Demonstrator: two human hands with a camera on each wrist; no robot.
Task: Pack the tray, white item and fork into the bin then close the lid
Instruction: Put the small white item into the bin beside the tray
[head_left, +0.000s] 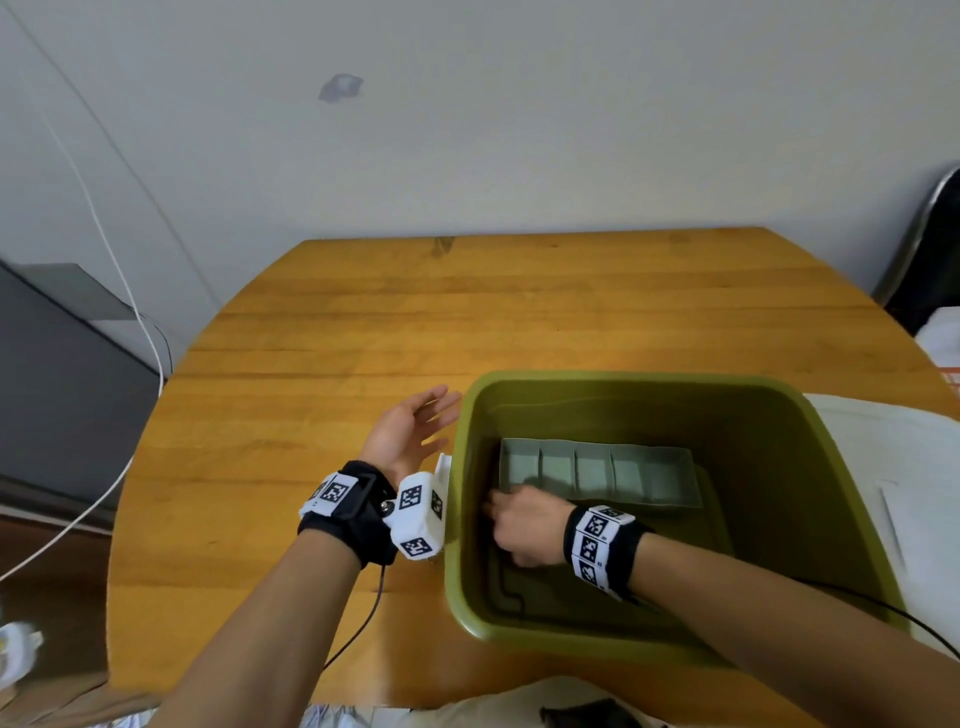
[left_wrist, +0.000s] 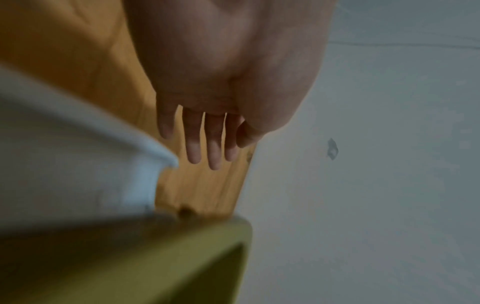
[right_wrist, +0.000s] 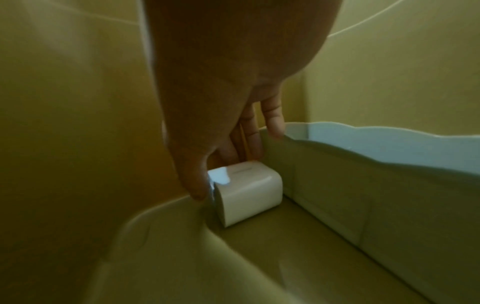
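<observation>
An olive-green bin (head_left: 623, 376) stands on the wooden table (head_left: 363, 322). Inside it a grey tray (head_left: 597, 475) with several compartments lies against the far side of the floor. My right hand (right_wrist: 226, 174) is down in the bin's near left corner, thumb and fingers pinching a small white item (right_wrist: 249, 195) that sits on the bin floor beside the tray wall (right_wrist: 363, 195). In the head view this hand (head_left: 498, 514) hides the white item. My left hand (head_left: 441, 421) hovers open, palm up, just outside the bin's left wall, holding nothing. No fork shows.
A white lid (head_left: 883, 467) lies flat on the table to the right of the bin. White cables (head_left: 130, 312) hang off the table's left side beside a dark cabinet (head_left: 62, 395). A wall stands behind the table.
</observation>
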